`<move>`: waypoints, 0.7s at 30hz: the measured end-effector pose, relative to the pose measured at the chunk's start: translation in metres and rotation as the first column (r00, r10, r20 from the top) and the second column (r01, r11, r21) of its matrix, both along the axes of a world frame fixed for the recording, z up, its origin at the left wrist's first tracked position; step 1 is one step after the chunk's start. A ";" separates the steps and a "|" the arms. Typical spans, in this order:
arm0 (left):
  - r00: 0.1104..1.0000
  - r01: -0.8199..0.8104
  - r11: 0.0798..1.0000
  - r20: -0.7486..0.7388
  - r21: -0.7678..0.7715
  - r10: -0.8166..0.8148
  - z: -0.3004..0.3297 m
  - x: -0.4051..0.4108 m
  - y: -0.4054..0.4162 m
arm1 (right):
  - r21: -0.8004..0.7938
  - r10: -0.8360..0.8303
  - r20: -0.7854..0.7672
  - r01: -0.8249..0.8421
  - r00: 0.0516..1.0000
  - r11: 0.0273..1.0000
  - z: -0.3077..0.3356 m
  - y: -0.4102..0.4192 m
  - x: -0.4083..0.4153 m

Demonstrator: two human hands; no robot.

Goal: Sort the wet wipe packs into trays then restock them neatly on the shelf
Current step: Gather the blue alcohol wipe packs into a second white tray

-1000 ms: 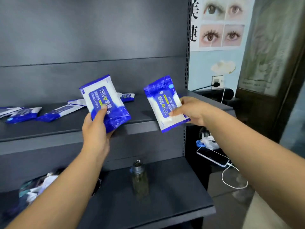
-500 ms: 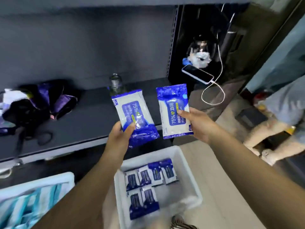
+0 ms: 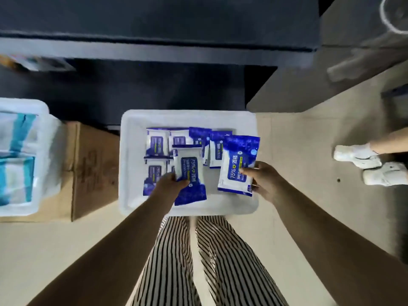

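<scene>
I look straight down at a white tray (image 3: 132, 120) on the floor in front of my striped trousers. Several blue and white wet wipe packs (image 3: 155, 143) lie in it, mostly in its far half. My left hand (image 3: 170, 184) grips one blue and white pack (image 3: 191, 173) above the tray's middle. My right hand (image 3: 262, 180) pinches a second blue and white pack (image 3: 237, 160) over the tray's right edge. Both held packs hang above the tray, apart from each other.
A second white tray (image 3: 40, 120) with teal and white packs (image 3: 17, 160) sits at the left on a cardboard box (image 3: 92, 168). The dark shelf edge (image 3: 154, 51) runs across the top. Another person's white shoes (image 3: 371, 166) stand at the right.
My view has tilted from the shelf down to the floor. Both hands have carried their packs downward, from shelf height to just above the white tray.
</scene>
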State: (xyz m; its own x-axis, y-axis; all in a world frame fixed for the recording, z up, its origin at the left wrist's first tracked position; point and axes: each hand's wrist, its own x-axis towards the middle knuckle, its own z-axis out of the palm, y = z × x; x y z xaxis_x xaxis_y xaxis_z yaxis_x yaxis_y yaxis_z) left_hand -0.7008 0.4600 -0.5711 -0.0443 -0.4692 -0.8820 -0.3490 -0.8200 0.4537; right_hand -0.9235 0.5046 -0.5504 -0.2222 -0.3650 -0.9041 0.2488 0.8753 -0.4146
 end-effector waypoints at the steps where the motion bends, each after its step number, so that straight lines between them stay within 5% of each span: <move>1: 1.000 0.016 1.000 0.016 0.025 -0.016 -0.018 -0.005 0.006 | 0.039 0.004 0.015 -0.004 1.000 0.999 -0.021 0.005 0.003; 8: 0.989 0.002 1.000 0.146 0.011 -0.004 -0.130 -0.021 0.027 | 0.148 0.031 -0.087 -0.017 0.996 0.989 -0.144 0.019 0.025; 15: 0.971 0.135 0.989 0.208 -0.056 -0.121 -0.184 -0.029 0.027 | 0.200 0.057 -0.161 -0.024 0.985 0.979 -0.192 0.010 0.022; 21: 0.905 0.323 0.941 0.324 -0.103 -0.275 -0.190 -0.036 0.031 | 0.196 0.231 -0.228 -0.188 0.946 0.962 -0.200 0.012 0.024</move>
State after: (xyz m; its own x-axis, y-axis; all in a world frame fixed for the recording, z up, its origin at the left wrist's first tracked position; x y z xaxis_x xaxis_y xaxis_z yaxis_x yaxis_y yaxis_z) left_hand -0.7364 0.4911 -0.7612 0.0521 -0.6040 -0.7953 -0.7061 -0.5854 0.3984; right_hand -0.8992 0.5170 -0.7507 -0.3811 -0.2735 -0.8831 -0.0388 0.9591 -0.2803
